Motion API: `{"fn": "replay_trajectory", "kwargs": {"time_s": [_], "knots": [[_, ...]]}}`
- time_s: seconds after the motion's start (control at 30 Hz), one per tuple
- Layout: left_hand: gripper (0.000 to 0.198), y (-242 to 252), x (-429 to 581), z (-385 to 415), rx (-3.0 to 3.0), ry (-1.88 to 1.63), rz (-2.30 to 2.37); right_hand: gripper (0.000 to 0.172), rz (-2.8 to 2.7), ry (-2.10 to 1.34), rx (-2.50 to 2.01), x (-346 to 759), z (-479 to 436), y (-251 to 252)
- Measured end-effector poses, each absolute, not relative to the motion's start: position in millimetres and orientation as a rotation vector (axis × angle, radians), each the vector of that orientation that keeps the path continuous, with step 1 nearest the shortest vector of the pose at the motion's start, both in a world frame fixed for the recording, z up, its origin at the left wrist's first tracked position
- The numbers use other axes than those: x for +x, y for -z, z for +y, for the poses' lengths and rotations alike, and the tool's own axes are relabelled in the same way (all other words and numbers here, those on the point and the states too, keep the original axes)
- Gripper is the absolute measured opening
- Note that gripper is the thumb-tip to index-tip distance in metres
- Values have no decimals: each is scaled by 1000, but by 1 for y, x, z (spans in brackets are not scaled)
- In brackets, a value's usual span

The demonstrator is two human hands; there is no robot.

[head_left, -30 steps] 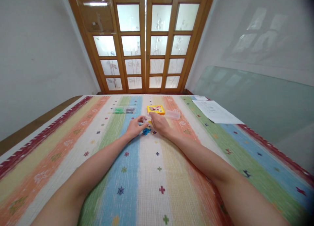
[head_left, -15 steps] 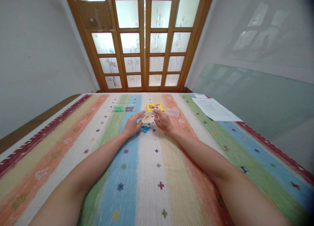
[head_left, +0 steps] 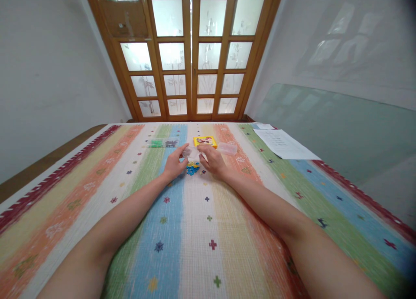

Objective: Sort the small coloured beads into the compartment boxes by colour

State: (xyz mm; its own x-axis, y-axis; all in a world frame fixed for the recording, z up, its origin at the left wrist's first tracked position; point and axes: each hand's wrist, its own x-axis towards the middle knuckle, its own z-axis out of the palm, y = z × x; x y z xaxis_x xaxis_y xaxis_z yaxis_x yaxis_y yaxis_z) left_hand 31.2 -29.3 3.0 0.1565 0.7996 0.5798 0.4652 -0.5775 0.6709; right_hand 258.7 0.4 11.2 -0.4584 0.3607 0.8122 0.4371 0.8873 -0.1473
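Between my two hands hangs a small clear plastic bag (head_left: 191, 152), crumpled and see-through. My left hand (head_left: 176, 164) pinches its left side with thumb and fingers. On the opposite side my right hand (head_left: 212, 161) is closed on the bag, fingers bent over its top edge. Right below lies a small heap of blue pieces (head_left: 192, 170) on the cloth, with yellow pieces (head_left: 193, 164) on its far side. The pieces are too small to make out singly. A yellow box (head_left: 205, 141) with a printed picture stands just behind my right hand.
Behind my left hand lies a clear tray (head_left: 175, 142) with green pieces (head_left: 156, 144) and dark pieces (head_left: 170, 143). An open clear pinkish container (head_left: 228, 149) is right of the box. Printed paper (head_left: 282, 144) lies further right on the striped tablecloth (head_left: 198, 229).
Yellow pieces that were in the bag now lie by the blue heap. The bag looks emptied, and my right hand's fingers have shifted left across its top.
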Motion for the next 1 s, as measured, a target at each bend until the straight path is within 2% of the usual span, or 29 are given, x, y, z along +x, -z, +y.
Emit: {"fn": "replay_trajectory", "kwargs": {"time_s": [0.17,0.4,0.73,1.0], "knots": [[70,4,39,-21,1702,-1340,1057,42,-2252,65,-690,255,-8,-16],[49,8,39,-15,1535,-1252,1204,54,-2385,140,-696,254,-8,-17],[37,8,33,-9,1558,-1249,1297,42,-2371,210,-816,249,-3,-15],[24,21,-17,20,1742,-1254,1651,40,-2448,113,-860,218,34,-17]]}}
